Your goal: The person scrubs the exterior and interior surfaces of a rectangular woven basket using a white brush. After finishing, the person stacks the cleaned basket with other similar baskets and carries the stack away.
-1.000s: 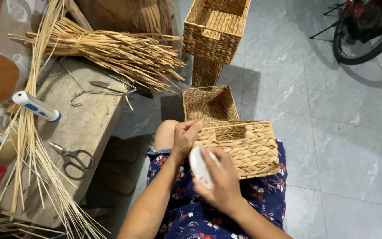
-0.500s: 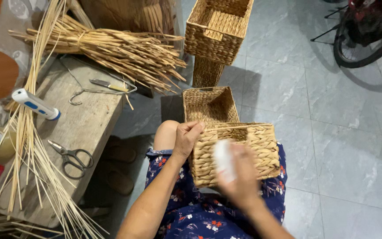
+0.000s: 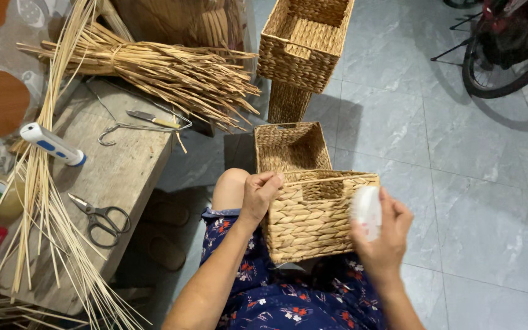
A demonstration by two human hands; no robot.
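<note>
Above grey floor tiles (image 3: 410,122), we see the left hand (image 3: 259,194) gripping the rim of a rectangular woven straw basket (image 3: 313,217) on the lap, while the right hand (image 3: 381,235), just beside it, is closed around a small white object (image 3: 366,209).

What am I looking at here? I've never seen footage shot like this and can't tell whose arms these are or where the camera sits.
There is no machine. The camera sits on a person's head and looks down, so the two arms reaching in from the bottom are that person's own.

The left hand grips the near corner of a woven basket that rests on the lap. The right hand holds a small white object against the basket's side; what it is I cannot tell, it is blurred.

More baskets stand on the tiled floor ahead. To the left is a wooden bench with scissors, a metal hook, a white and blue tool, and bundles of dried straw. A bicycle wheel shows at top right.
</note>
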